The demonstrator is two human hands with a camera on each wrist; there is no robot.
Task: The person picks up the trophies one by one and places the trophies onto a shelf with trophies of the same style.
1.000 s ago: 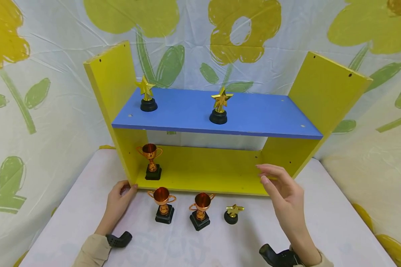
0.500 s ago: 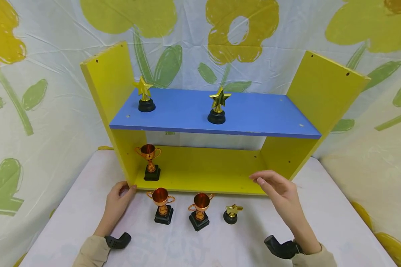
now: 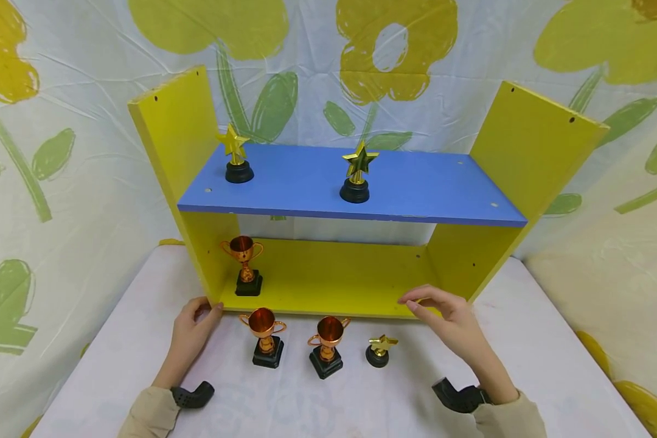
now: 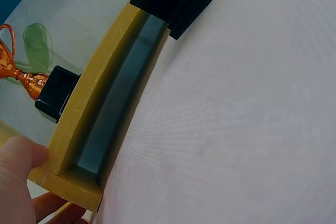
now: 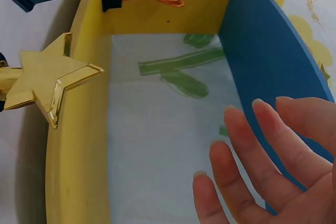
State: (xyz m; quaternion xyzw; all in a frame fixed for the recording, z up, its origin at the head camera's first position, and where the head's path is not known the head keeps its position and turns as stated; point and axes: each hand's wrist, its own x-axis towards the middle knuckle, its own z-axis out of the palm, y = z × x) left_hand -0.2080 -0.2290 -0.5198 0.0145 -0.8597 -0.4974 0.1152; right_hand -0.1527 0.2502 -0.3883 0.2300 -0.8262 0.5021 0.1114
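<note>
My left hand (image 3: 193, 328) grips the lower left front corner of a yellow and blue shelf unit (image 3: 334, 277); in the left wrist view the thumb presses the corner and fingers curl behind it. My right hand (image 3: 449, 319) hovers before the unit's lower right part, fingers loosely bent and holding nothing. To that hand's left, a small gold star trophy (image 3: 380, 351) stands on the table, its star (image 5: 44, 77) large in the right wrist view. Two bronze cup trophies, one on the left (image 3: 265, 340) and one mid-table (image 3: 326, 350), stand in front of the unit.
On the blue board (image 3: 306, 182) stand two gold star trophies, one at the left (image 3: 236, 161) and one mid-board (image 3: 356, 176). A bronze cup (image 3: 246, 261) occupies the lower level's left end. Tall yellow side panels rise at both ends, before a flowered cloth backdrop (image 3: 317, 55).
My right hand has moved left and slightly down, toward the small star trophy on the table. My left hand keeps its hold on the corner, and the trophies stay put.
</note>
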